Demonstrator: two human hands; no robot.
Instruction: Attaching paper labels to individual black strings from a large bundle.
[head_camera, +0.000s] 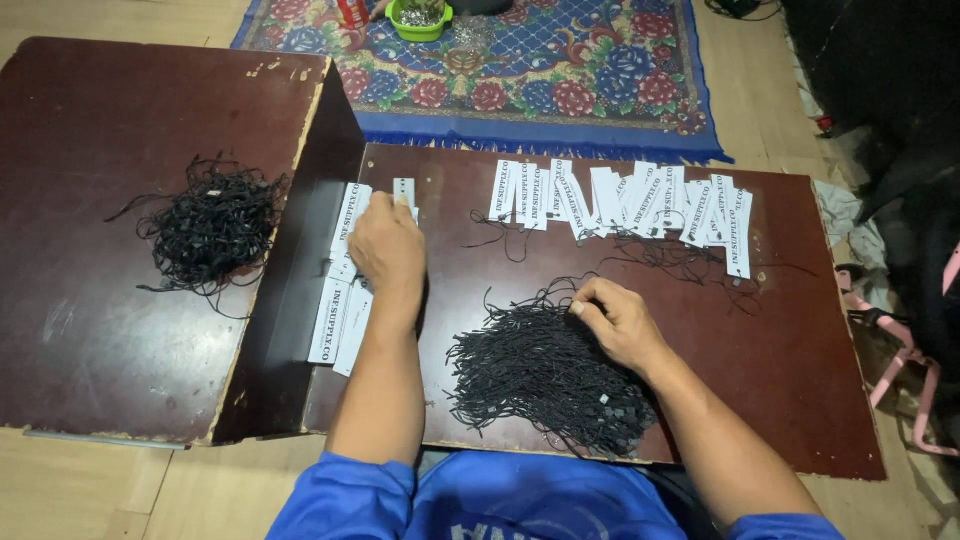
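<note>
The left hand (387, 245) lies palm-down, fingers together, on a stack of white paper tags (338, 300) at the left edge of the desk (800, 400). The right hand (618, 318) pinches black strings from the pile (545, 375) near the front edge. More tags (630, 200) lie fanned along the far side. A second string bundle (212, 228) sits on the adjacent board (80, 330).

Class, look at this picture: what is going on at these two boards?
A person in a blue top works over a dark board. The left hand rests on a stack of white paper tags; the right hand picks at a pile of black strings. More tags lie fanned beyond, and another string bundle sits left.
</note>
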